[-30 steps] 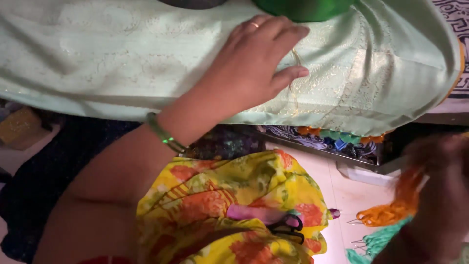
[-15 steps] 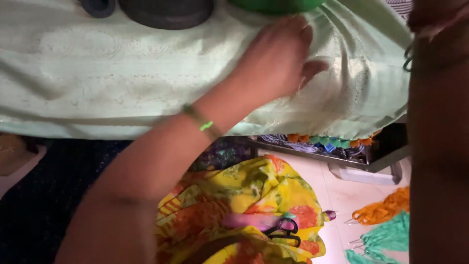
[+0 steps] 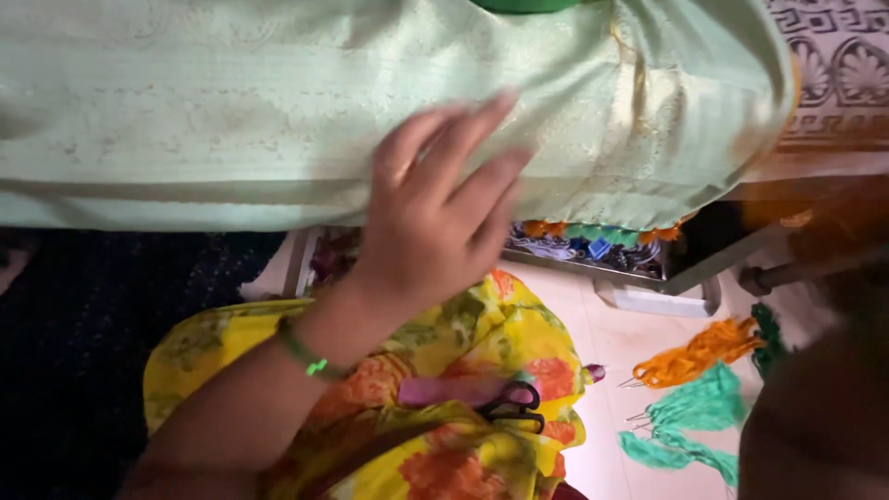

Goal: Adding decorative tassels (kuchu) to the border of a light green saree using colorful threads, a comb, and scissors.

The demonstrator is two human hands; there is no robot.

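The left hand (image 3: 435,218) lay open, fingers spread, gripping nothing, flat against the pale green cloth (image 3: 231,111); scissors (image 3: 514,406) sat below it.

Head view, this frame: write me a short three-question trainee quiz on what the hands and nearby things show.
1. True or false: the left hand lies with fingers spread on the pale green embroidered fabric.
2. What rests on the yellow floral cloth in the person's lap? A) pink-cased black-handled scissors B) a steel ruler C) a white cup
3. Fill in: the orange and green thread bundles lie on the ____.

Key: 1 true. 2 A. 3 floor. The right hand is a dark blur at the frame's right edge; its grip cannot be judged.
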